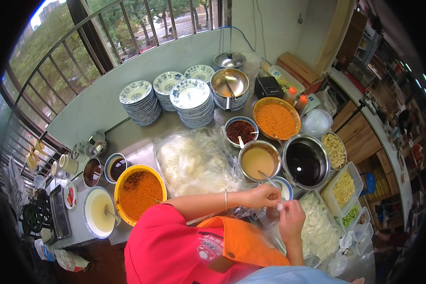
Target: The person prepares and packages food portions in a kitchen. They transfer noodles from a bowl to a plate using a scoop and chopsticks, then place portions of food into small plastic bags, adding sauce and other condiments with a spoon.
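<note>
My left hand [265,196], with a bangle on its wrist, and my right hand [291,220] meet close together in front of my body. Their fingertips pinch the gathered top of a small clear plastic bag [275,215]. What the bag holds is hard to make out, as my fingers partly cover it. Just beyond lies a blue-rimmed white bowl [287,191], partly hidden by my left hand. A steel bowl of tan sauce [258,161] with a spoon stands behind that. To the right of my right hand is a tray of pale sliced food [314,222] under clear film.
Clear plastic covers pale food [195,161] mid-counter. A yellow basin [165,184] and a bowl of pale liquid [99,213] stand left. A pot of dark liquid [306,161], an orange-filled basin [277,119] and chopped-food tubs [342,188] stand right. Stacked plates [191,96] line the back.
</note>
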